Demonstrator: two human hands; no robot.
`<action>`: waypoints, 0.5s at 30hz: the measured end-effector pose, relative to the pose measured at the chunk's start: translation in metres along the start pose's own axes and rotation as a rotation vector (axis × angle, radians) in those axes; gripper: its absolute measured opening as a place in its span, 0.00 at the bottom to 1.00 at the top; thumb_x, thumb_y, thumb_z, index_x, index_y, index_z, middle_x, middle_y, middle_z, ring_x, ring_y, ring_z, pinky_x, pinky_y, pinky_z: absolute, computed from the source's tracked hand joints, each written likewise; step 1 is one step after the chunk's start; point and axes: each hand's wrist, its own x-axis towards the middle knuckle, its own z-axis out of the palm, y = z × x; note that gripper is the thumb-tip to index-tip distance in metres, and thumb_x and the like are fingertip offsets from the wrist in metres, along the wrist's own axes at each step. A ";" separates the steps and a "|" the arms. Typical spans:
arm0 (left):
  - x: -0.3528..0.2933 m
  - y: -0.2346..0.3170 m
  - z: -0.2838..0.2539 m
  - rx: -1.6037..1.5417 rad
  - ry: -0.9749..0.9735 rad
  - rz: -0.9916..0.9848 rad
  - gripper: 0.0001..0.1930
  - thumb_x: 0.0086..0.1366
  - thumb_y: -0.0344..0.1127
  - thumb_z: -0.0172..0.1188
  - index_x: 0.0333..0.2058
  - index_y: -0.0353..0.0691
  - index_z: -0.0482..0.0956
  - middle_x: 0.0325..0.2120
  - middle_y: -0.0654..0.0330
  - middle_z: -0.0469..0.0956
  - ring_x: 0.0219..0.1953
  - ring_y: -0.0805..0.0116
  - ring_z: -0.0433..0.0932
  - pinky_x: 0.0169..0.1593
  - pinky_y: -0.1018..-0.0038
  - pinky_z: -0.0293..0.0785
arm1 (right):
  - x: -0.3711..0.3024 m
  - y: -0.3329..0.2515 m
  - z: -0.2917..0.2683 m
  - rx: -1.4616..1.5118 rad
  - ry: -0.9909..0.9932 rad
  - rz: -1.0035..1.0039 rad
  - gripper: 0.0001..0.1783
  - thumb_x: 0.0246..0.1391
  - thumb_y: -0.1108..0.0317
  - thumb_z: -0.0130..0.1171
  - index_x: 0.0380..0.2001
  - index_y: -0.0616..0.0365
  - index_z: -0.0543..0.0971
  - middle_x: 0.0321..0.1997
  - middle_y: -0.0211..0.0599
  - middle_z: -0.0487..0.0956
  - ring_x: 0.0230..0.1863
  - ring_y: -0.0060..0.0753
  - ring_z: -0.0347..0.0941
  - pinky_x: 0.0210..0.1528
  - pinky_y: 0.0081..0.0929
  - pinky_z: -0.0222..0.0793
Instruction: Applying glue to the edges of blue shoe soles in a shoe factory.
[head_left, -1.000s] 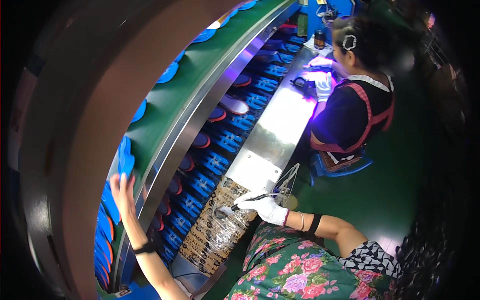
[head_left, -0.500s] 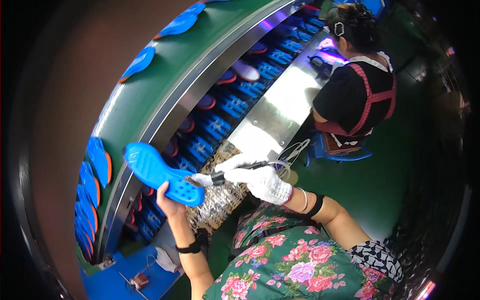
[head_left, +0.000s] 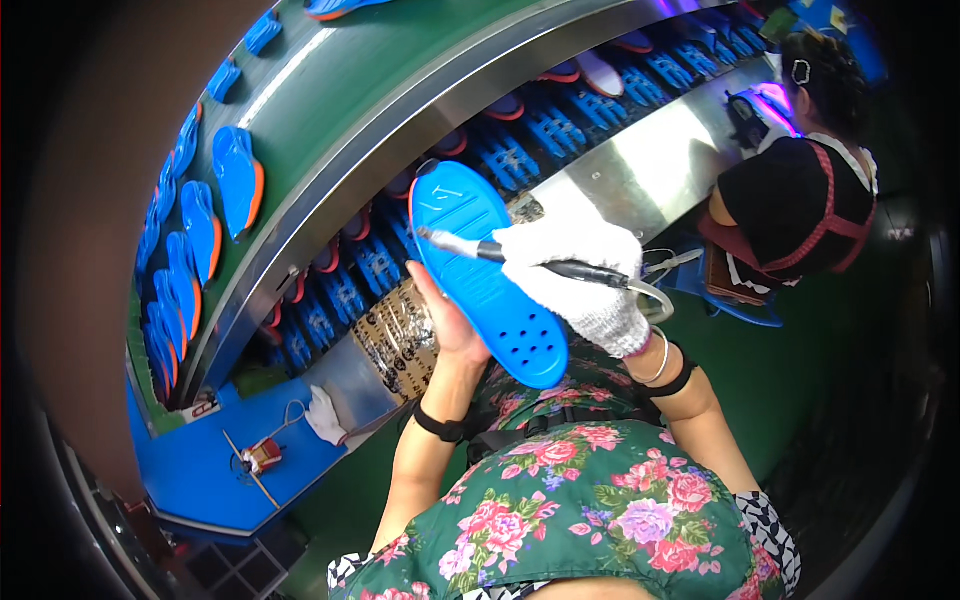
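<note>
A blue shoe insole lies at a slant in front of me, with small holes at its near end and ridges across the middle. My left hand, bare, grips it from beneath along its left edge; most of the fingers are hidden under it. In a white knit glove, my right hand is closed round the black handle of a brush, from which a pale tube runs back past the wrist. The brush tip is over the far part of the insole; I cannot tell whether it touches.
Blue insoles with orange edges lie on a green conveyor belt. Below its metal side, a shelf holds rows of blue pieces. A taped cardboard sheet covers part of the metal bench. A co-worker sits at right; a blue table stands at lower left.
The insole has come nearer my middle and turned more upright. My right hand has moved right and up, taking the brush from its near end to its far part. The view has turned.
</note>
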 end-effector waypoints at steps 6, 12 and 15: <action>0.003 -0.021 0.035 0.183 0.157 0.071 0.47 0.70 0.77 0.33 0.74 0.47 0.55 0.70 0.57 0.64 0.69 0.53 0.64 0.74 0.55 0.57 | 0.005 0.010 -0.018 -0.554 -0.033 -0.312 0.17 0.54 0.76 0.65 0.49 0.59 0.84 0.51 0.43 0.84 0.51 0.42 0.81 0.55 0.38 0.77; 0.007 -0.032 0.014 0.251 0.158 0.002 0.48 0.67 0.80 0.35 0.70 0.48 0.61 0.66 0.60 0.68 0.68 0.57 0.67 0.72 0.56 0.59 | 0.015 -0.005 -0.002 -0.572 -0.039 -0.358 0.19 0.55 0.75 0.64 0.52 0.58 0.84 0.55 0.44 0.83 0.55 0.47 0.81 0.56 0.42 0.77; 0.012 -0.025 0.009 0.208 0.135 0.043 0.48 0.67 0.80 0.36 0.71 0.47 0.61 0.67 0.58 0.69 0.68 0.53 0.67 0.73 0.56 0.58 | 0.014 0.000 -0.005 -0.496 0.041 -0.386 0.19 0.54 0.75 0.64 0.51 0.58 0.84 0.55 0.44 0.84 0.54 0.46 0.81 0.56 0.42 0.77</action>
